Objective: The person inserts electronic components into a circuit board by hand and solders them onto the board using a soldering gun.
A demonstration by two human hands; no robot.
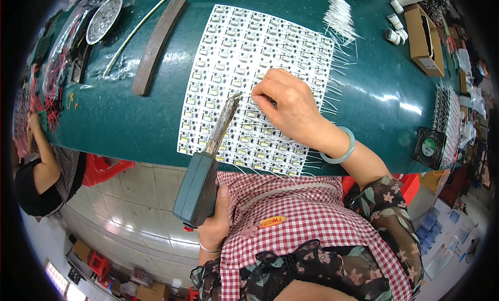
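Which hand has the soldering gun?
The left hand: it grips the soldering gun, while the right hand is curled over the LED board.

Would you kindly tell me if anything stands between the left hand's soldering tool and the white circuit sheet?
Nothing visible does: the left hand holds the soldering tool with its tip over the white circuit sheet. The right hand is just right of the tip; whether the tip touches is unclear.
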